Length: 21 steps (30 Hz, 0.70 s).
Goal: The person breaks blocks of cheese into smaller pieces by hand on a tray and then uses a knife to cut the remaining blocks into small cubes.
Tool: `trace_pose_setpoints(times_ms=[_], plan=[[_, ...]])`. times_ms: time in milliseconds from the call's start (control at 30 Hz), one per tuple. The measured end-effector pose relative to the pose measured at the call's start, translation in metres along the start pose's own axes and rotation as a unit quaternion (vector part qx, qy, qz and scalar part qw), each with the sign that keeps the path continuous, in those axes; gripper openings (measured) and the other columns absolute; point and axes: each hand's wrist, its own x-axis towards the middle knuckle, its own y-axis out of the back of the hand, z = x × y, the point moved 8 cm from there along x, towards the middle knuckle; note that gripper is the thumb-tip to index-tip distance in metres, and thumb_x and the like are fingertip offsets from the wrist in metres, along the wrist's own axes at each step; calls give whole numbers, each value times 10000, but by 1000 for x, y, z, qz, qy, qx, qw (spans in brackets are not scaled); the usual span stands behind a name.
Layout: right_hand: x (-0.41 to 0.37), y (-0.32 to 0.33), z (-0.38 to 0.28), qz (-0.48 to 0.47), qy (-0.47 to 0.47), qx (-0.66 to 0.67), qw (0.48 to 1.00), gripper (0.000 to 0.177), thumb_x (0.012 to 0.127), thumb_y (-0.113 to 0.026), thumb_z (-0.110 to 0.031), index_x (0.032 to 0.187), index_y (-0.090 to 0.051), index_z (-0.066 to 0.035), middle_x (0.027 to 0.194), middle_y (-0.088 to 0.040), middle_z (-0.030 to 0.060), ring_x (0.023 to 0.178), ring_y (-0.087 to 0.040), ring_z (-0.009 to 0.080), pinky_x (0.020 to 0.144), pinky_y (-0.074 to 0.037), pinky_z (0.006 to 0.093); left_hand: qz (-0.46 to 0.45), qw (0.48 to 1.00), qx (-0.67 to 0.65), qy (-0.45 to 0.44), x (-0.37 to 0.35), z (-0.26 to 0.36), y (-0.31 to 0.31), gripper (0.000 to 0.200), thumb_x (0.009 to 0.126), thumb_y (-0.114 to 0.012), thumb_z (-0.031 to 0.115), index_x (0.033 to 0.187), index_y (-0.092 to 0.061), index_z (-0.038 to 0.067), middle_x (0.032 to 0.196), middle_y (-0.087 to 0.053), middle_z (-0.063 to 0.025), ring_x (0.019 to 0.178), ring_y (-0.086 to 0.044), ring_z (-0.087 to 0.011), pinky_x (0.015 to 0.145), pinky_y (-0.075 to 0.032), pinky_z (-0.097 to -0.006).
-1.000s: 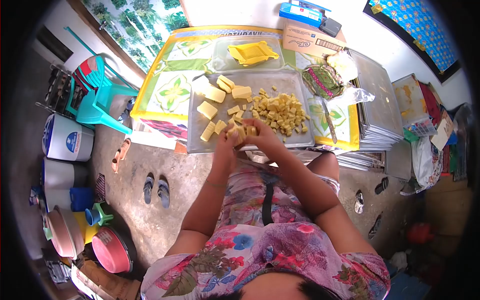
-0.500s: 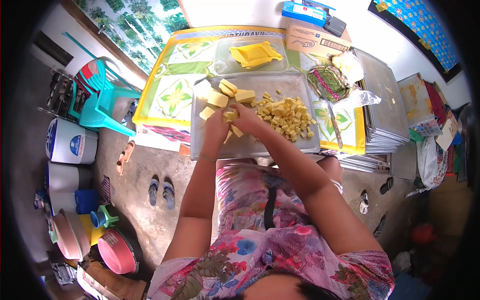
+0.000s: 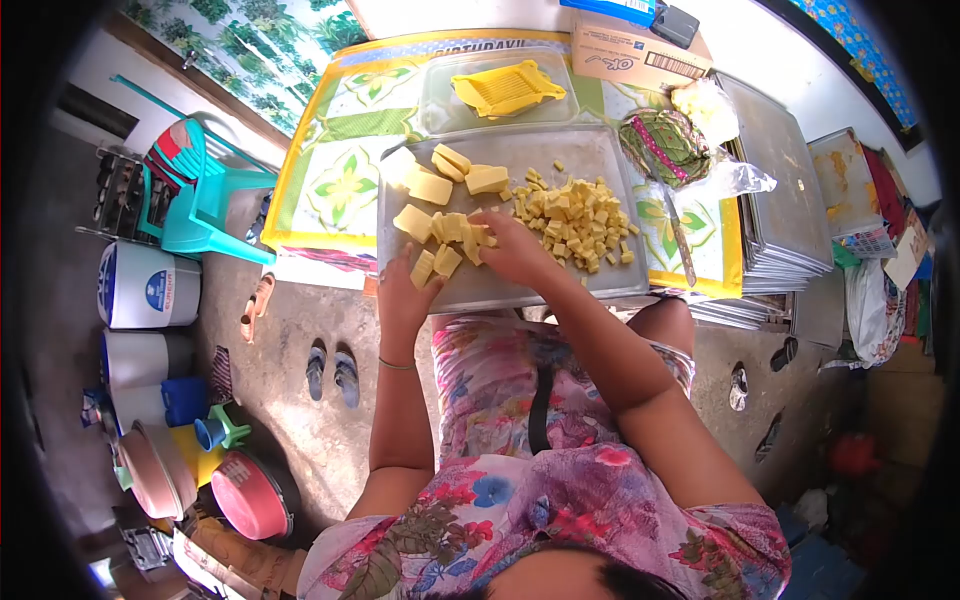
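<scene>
Sticks [image 3: 455, 230] of yellow food lie in a left-to-right row on a tray [image 3: 475, 292], right hand [image 3: 518, 252] nearer and gripping the row's right end, left hand [image 3: 405, 292] open at the near edge, just below two loose pieces [image 3: 435, 265].

Left hand [image 3: 403, 292] spread at near edge of metal tray [image 3: 560, 150], fingertips touching two yellow sticks [image 3: 436, 264]; right hand [image 3: 518, 252] just beside it, fingers on a cluster of larger chunks [image 3: 458, 228], diced cube pile [image 3: 575, 215] on its right, knife [image 3: 680, 235] on floral mat [image 3: 340, 190] beyond.
</scene>
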Motion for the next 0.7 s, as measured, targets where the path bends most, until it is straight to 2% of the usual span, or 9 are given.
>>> trace_pose_setpoints(times_ms=[100, 200, 400, 500, 533, 633, 700], plan=[[-6, 1, -8, -20, -17, 33, 999, 451, 737, -615, -78, 1183, -561, -40, 1155, -560, 189, 1087, -543, 351, 959, -434, 393, -9, 999, -3, 41, -6, -12, -15, 601, 743, -735, 252, 1254, -534, 8, 1195, -573, -204, 1104, -532, -361, 953, -425, -432], [-9, 1, -10, 9, 34, -4, 999, 424, 756, -634, -104, 1171, -566, -49, 1149, -557, 185, 1089, -546, 342, 947, -440, 392, -2, 997, -51, 49, -6, -21, -16, 585, 744, -735, 262, 1238, -552, 7, 1177, -583, -207, 1086, -545, -365, 948, -429, -429], [-26, 10, -10, 18, 44, 64, 997, 398, 785, -651, -134, 1168, -567, -64, 1150, -547, 168, 1084, -552, 316, 933, -448, 384, 85, 986, -146, -3, 32, -23, 11, 443, 759, -681, 129, 1178, -595, 14, 1180, -589, -211, 1114, -540, -372, 962, -430, -415], [-33, 13, -11, 16, 34, 83, 996, 387, 786, -645, -123, 1161, -571, -64, 1134, -556, 154, 1072, -556, 306, 917, -458, 375, 17, 979, -111, -169, 64, 0, 18, 409, 733, -648, 57, 1138, -613, 11, 1216, -577, -206, 1134, -535, -368, 978, -428, -408], [-35, 15, -11, 13, 28, 85, 996, 383, 786, -643, -121, 1158, -573, -63, 1130, -560, 150, 1068, -558, 303, 913, -460, 374, -29, 978, -94, -186, 73, -3, 8, 443, 695, -656, 40, 1136, -627, 48, 1239, -575, -182, 1149, -532, -358, 991, -425, -395], [-41, 24, -14, 14, 22, 85, 996, 372, 786, -640, -115, 1149, -581, -58, 1113, -576, 139, 1046, -569, 292, 898, -468, 370, -102, 970, -7, -223, 84, 2, -11, 467, 684, -675, 43, 1146, -635, 92, 1240, -581, -154, 1153, -532, -343, 994, -425, -389], [-45, 32, -16, 24, 25, 80, 996, 367, 786, -639, -113, 1144, -587, -54, 1099, -590, 136, 1016, -583, 282, 883, -475, 368, -116, 967, 17, -226, 90, 5, -11, 468, 685, -695, 61, 1147, -641, 112, 1223, -594, -126, 1127, -547, -330, 954, -448, -387]])
